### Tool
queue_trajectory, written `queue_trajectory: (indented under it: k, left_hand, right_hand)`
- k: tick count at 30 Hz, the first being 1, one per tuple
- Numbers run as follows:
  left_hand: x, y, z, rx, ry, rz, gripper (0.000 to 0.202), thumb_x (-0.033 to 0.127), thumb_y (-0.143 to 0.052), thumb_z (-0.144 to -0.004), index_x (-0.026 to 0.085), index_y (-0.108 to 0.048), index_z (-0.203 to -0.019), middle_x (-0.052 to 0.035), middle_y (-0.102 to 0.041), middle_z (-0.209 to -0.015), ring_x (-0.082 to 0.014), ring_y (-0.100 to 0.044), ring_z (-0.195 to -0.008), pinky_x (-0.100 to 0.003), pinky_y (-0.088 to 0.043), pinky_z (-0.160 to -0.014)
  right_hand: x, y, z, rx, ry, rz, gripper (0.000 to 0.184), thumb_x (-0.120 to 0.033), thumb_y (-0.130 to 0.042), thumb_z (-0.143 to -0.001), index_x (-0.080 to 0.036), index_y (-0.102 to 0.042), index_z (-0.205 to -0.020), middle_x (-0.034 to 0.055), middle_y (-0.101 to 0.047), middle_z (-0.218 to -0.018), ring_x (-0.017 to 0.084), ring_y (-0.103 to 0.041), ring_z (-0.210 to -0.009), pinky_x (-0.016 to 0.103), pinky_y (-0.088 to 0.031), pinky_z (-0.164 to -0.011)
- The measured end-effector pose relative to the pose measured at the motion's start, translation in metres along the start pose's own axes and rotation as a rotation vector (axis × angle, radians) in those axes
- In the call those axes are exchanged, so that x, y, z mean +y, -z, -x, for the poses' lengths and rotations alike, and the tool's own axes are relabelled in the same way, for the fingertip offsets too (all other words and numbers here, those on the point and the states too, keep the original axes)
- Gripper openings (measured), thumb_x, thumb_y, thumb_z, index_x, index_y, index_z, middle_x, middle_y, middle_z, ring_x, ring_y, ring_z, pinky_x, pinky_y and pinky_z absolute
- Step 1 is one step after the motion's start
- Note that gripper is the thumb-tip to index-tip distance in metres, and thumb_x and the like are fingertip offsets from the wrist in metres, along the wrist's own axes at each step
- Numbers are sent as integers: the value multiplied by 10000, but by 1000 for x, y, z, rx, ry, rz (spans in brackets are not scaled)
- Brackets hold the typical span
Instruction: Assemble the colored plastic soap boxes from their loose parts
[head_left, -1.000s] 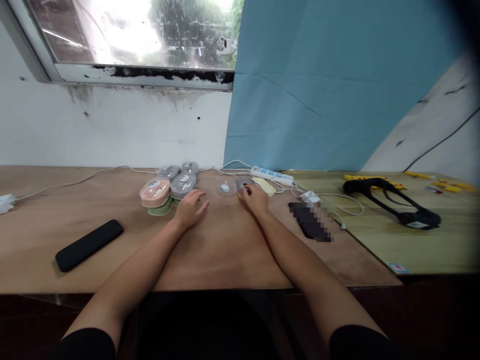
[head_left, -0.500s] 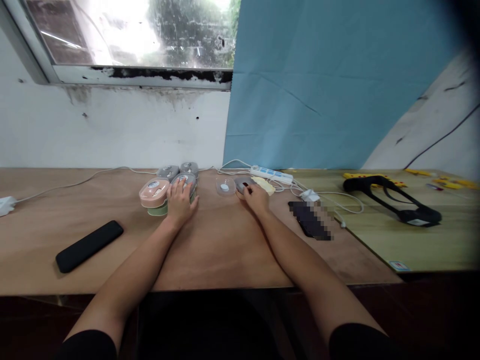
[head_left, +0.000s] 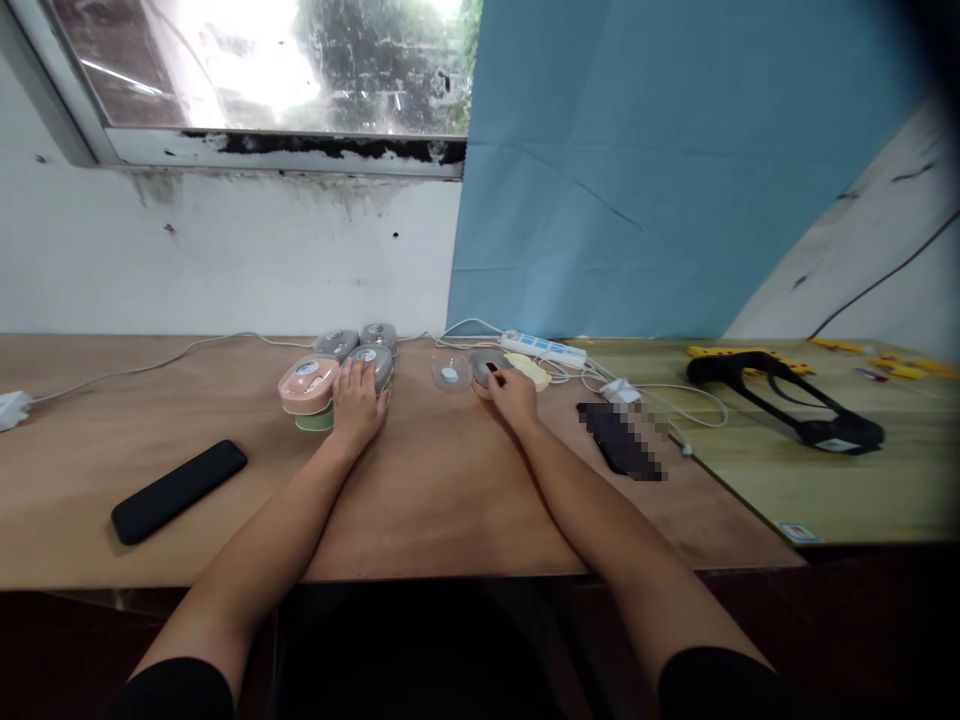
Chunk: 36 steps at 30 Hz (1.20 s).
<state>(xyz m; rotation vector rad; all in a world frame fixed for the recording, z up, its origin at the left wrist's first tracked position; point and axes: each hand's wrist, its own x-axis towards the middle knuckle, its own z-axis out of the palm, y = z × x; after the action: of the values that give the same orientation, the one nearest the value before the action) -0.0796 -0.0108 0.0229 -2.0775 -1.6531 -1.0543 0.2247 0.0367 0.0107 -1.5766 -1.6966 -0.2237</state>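
My left hand (head_left: 357, 405) lies with its fingers stretched out over the near side of a grey lidded container (head_left: 374, 362). Just left of it, a pink lidded container (head_left: 306, 384) sits on top of a green one (head_left: 315, 420). Two more grey containers, one of them (head_left: 335, 343), stand behind. My right hand (head_left: 514, 398) is pinched at the front of a flat grey lid-like piece (head_left: 486, 358). At its fingertips shows a small dark red thing (head_left: 492, 368), too small to name. A clear lid-like piece (head_left: 451, 373) lies left of it, a pale yellow piece (head_left: 529, 368) right.
A power strip (head_left: 543, 349) with tangled white cables and a white adapter (head_left: 619, 391) lies at the back. A partly blurred dark phone-like slab (head_left: 619, 440) is right of my forearm. A black oblong case (head_left: 180, 492) lies at left, a black frame (head_left: 787, 400) at far right.
My left hand has drawn slightly toward me on the grey container, its thumb closer to the fingers. My right hand stays at almost the same spot by the grey piece.
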Motion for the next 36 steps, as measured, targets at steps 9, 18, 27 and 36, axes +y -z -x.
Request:
queue_trajectory:
  k: [9, 18, 27, 36]
  left_hand:
    - [2, -2, 1, 21, 0, 2, 504, 277, -527, -829, 125, -479, -1307, -205, -440, -1411, -392, -301, -1356, -580, -241, -1072]
    - [-3, -5, 0, 47, 6, 1, 491, 285, -522, -839, 127, -490, -1303, -208, -453, -1376, -400, -302, -1343, -566, -269, -1054]
    - [-9, -6, -4, 71, -40, 63, 389, 284, -476, -872, 127, -546, -1221, -187, -466, -1358, -365, -298, -1354, -540, -287, -1081]
    - [-11, -4, -4, 81, -74, 115, 360, 279, -481, -879, 141, -576, -1198, -163, -514, -1302, -330, -341, -1328, -511, -297, -1096]
  right_hand:
    - [0, -1, 1, 10, 10, -4, 260, -320, -487, -842, -180, -695, -774, 77, -690, -803, 194, -594, -773, 282, -416, -730]
    - [0, 2, 0, 26, -62, -31, 273, -339, -482, -834, -186, -677, -721, 73, -688, -754, 199, -583, -720, 285, -403, -688]
    - [1, 1, 2, 40, -53, -26, 311, -376, -463, -845, -196, -677, -709, 69, -691, -735, 196, -581, -693, 278, -392, -660]
    - [1, 1, 2, 58, -67, -15, 318, -385, -457, -857, -191, -682, -743, 72, -692, -766, 200, -587, -718, 286, -389, -671]
